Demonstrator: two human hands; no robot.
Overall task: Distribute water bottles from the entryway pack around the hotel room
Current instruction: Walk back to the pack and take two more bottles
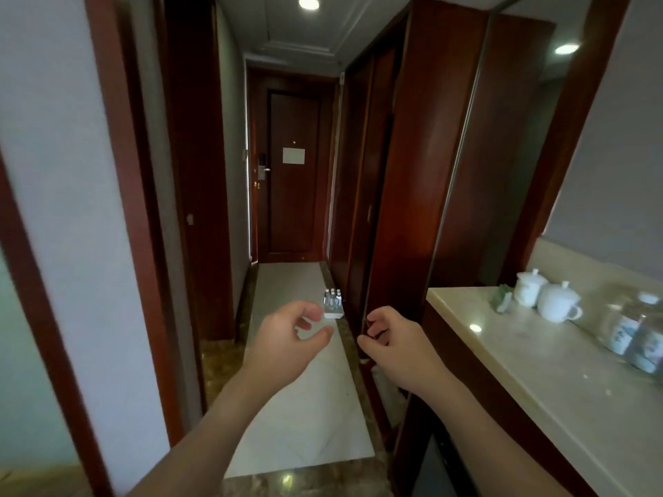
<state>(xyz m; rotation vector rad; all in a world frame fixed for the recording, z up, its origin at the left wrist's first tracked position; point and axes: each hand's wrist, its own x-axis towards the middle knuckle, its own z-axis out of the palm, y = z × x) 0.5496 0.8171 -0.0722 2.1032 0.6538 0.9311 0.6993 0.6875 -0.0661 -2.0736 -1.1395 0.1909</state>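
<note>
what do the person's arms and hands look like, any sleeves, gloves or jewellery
Both arms are bare up to the bottom edge of the picture, with no sleeve in view. The left hand and the right hand wear no gloves. No ring, watch or bracelet shows on the fingers or wrists.

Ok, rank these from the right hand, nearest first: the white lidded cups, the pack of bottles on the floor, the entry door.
From the right hand:
1. White lidded cups, on the counter to its right.
2. Pack of bottles, on the hallway floor ahead, by the right wall.
3. Entry door, at the hallway's end.
</note>
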